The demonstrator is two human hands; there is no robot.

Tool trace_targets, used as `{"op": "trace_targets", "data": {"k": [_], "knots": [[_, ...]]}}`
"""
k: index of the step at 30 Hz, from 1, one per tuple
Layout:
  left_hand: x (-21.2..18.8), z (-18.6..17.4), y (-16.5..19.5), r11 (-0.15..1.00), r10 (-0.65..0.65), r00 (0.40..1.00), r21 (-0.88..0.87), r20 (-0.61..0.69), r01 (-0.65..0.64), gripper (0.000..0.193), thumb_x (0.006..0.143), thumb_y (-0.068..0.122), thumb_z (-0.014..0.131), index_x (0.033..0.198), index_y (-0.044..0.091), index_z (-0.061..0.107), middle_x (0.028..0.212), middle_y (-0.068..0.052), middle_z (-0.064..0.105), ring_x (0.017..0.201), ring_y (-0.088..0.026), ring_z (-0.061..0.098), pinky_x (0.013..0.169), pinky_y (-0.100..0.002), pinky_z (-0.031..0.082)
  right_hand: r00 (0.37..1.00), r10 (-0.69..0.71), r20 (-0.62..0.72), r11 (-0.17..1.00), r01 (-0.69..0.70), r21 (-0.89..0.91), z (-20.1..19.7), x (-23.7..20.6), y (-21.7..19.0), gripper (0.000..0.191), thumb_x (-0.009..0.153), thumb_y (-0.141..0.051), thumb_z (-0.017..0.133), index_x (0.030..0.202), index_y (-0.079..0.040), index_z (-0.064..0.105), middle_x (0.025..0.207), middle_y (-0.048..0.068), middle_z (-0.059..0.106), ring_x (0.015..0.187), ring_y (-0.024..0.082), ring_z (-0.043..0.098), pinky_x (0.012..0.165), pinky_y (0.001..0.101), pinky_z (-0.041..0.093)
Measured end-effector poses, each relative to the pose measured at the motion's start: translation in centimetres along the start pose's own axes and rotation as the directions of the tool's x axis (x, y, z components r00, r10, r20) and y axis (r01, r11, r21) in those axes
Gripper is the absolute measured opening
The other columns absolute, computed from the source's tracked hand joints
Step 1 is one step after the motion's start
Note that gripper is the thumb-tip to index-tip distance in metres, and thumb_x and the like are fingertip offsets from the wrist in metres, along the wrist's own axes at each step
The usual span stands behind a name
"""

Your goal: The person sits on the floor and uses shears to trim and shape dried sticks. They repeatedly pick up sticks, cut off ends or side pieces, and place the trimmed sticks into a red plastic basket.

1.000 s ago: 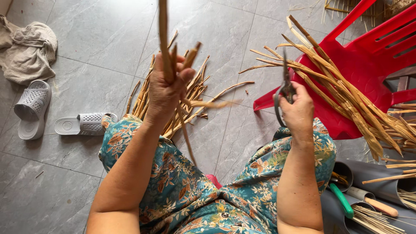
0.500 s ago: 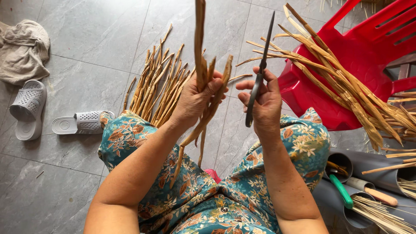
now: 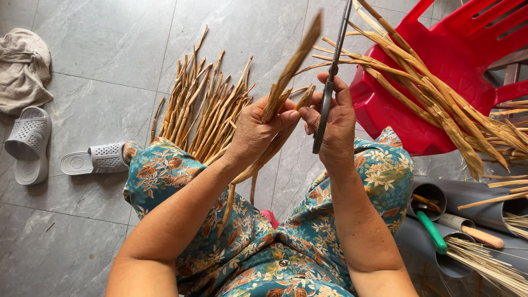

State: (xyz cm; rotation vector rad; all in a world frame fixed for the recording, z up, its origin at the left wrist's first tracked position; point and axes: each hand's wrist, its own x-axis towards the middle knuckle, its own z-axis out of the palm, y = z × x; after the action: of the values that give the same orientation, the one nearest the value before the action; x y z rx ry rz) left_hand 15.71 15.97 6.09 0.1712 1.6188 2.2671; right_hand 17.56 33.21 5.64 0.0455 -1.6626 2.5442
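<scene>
The left hand [image 3: 258,129] sits near the centre of the view, its fingers [image 3: 286,118] curled tight around a dried palm strip [image 3: 289,71] that rises toward one o'clock and trails down past the wrist toward seven o'clock, over the floral-clad lap [image 3: 286,247]. Just beside it at three o'clock, the right hand [image 3: 333,124] grips a long dark blade [image 3: 333,71] that looks like closed scissors; its fingers are wrapped around the lower part, and the metal points up toward twelve o'clock, running out of the top edge. The thumbs of the two hands nearly meet, though whether they touch cannot be told.

At ten o'clock from the hands a pile of cut strips [image 3: 206,110] lies fanned on the grey tiled floor [image 3: 99,44]. At two o'clock a red plastic chair [image 3: 440,66] carries a sheaf of longer dried fronds [image 3: 440,104]. At four o'clock grey pipes [image 3: 478,192] hold a green-handled tool [image 3: 432,231] and a wooden-handled tool [image 3: 484,237]. At nine o'clock lie two grey slippers [image 3: 33,143], with a crumpled cloth [image 3: 22,66] above them.
</scene>
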Motion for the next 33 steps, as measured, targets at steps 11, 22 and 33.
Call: {"op": "trace_targets", "data": {"k": [11,22,33], "knots": [[1.5,-2.0,-1.3,0.989,0.078,0.980,-0.110,-0.182,-0.099,0.019,0.096,0.018,0.075,0.111,0.007,0.068,0.086,0.003,0.068,0.065,-0.002,0.055,0.053,-0.018,0.042,0.994,0.049,0.100,0.950,-0.015,-0.311,-0.2,-0.8,0.8,0.055,0.099,-0.021,0.074,0.145,-0.006,0.049,0.091,-0.001,0.058,0.076,0.004,0.052,0.068,0.0189,0.043],[1.2,-2.5,-1.1,0.974,0.076,0.981,-0.197,-0.181,-0.112,0.018,0.098,0.017,0.075,0.112,0.007,0.071,0.084,0.005,0.067,0.065,0.000,0.054,0.054,-0.017,0.042,0.989,0.093,0.116,0.767,0.003,-0.641,1.5,-2.3,-0.3,0.065,0.084,-0.035,0.084,0.136,-0.007,0.057,0.095,-0.004,0.053,0.078,0.005,0.047,0.070,0.0212,0.044],[1.2,-2.4,-0.8,0.986,0.026,0.980,-0.156,-0.198,-0.058,0.014,0.095,0.016,0.076,0.106,0.010,0.071,0.083,0.006,0.067,0.063,0.000,0.052,0.054,-0.017,0.043,0.986,0.014,0.165,0.670,0.113,-0.734,1.6,-1.9,-0.1,0.067,0.082,-0.034,0.089,0.135,-0.006,0.058,0.105,0.000,0.054,0.089,0.008,0.055,0.079,0.0246,0.051]]}}
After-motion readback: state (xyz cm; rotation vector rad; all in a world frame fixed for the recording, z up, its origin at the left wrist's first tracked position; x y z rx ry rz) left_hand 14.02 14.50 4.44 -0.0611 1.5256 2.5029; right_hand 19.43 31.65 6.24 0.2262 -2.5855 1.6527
